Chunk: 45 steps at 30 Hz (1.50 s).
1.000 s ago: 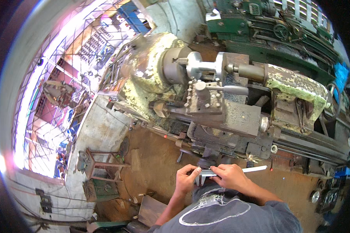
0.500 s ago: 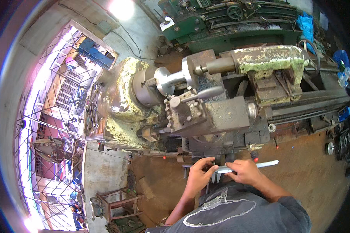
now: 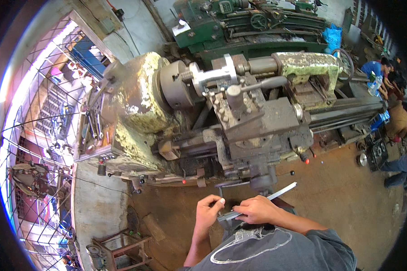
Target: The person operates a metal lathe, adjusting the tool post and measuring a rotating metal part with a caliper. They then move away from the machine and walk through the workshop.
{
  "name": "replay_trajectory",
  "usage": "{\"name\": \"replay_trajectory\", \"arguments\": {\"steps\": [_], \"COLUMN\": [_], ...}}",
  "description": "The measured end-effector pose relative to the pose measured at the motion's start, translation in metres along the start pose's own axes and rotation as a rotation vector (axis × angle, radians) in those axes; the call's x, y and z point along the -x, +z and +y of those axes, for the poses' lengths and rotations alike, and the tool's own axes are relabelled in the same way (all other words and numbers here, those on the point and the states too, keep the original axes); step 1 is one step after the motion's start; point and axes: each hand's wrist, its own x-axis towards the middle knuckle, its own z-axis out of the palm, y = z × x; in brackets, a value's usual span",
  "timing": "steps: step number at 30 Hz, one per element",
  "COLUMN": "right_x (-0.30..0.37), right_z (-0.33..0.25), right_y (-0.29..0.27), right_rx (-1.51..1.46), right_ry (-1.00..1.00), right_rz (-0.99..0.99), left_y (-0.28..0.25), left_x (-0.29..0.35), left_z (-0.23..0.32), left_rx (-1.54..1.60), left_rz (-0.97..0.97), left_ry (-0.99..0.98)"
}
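Right hand closed round a sliding caliper, fingers over its beam; the long pale end slants up and out to the right, the measuring end comes out on the left. Left hand just beside that measuring end, thumb and forefinger brought together near an upright crank handle — cannot tell whether they pinch the handle, the caliper or nothing.

Caliper is held in front of the wearer's dark grey shirt, which has a white outline print, and above the brown floor. At lower left, a rusty-framed stand with a small machine at its side.

Beyond the hands, a worn lathe with flaking pale-green paint. Its tool post stands on the carriage, thick clamping lever angled to the right. Behind that, a bright flanged metal workpiece lies between the dark chuck on the left and the tailstock on the right. Wrenches rest on a ledge by the headstock.

Farther back — a green lathe, with a blue plastic bag near its right end. Far right, a person in a blue top; far left, a barred window, brightly lit.
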Motion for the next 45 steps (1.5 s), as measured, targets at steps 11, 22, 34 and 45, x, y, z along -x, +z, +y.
{"name": "replay_trajectory", "arguments": {"steps": [11,22,34,45], "right_x": [-0.003,-0.004,0.014,0.135], "right_z": [-0.026,-0.032,-0.009,0.126], "right_y": [0.023,0.033,-0.021,-0.147], "right_rx": [0.12,0.077,-0.608,-0.867], "right_ry": [0.195,0.314,0.692,0.654], "right_rz": [0.152,0.265,0.339,0.385], "left_y": [-0.03,-0.038,0.041,0.239], "left_x": [0.004,0.004,0.0,-0.061], "left_z": [-0.019,-0.004,0.037,0.094], "left_rx": [-0.007,0.154,-0.03,-0.247], "left_rz": [-0.188,0.008,-0.035,-0.114], "left_ry": [0.028,-0.028,0.103,0.273]}}
